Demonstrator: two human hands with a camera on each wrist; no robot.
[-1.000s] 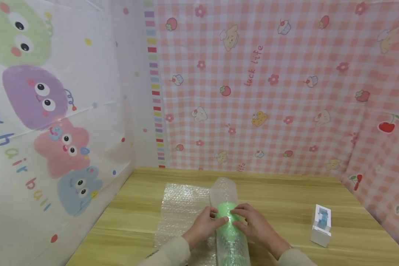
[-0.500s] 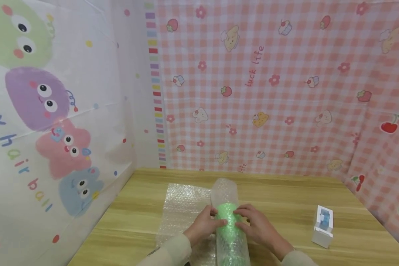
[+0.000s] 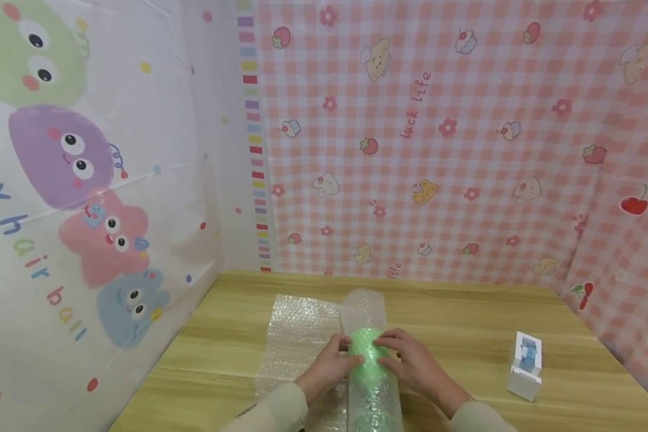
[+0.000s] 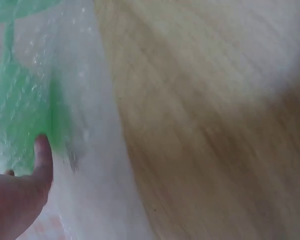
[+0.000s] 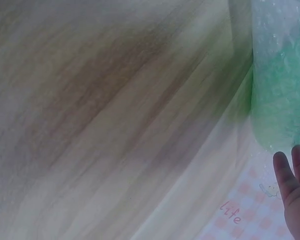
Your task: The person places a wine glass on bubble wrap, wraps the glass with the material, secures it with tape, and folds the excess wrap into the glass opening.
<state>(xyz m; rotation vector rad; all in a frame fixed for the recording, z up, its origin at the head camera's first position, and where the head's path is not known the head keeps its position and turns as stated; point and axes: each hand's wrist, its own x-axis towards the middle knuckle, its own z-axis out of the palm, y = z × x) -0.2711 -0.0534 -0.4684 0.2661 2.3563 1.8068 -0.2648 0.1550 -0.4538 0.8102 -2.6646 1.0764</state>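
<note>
In the head view a bubble-wrapped cylinder [image 3: 372, 390] lies lengthwise on the table, green at its far end and clearer in the middle. What is inside is blurred by the wrap. My left hand [image 3: 328, 365] grips its left side, thumb on top. On the opposite side my right hand [image 3: 413, 365] holds it with bent fingers and thumb. A loose sheet of bubble wrap [image 3: 291, 342] spreads to the left, and an empty wrap end [image 3: 363, 309] sticks out beyond the green. The left wrist view shows the thumb [image 4: 43, 155] against the wrapped green surface.
A small white box [image 3: 525, 367] with a blue item in its top stands on the right of the wooden table [image 3: 453, 318]. Printed cloths hang behind the table [image 3: 437, 150] and along both sides.
Both hands keep nearly the same place on the wrapped cylinder. The left thumb has drawn back slightly to the left, and the camera view has shifted a little.
</note>
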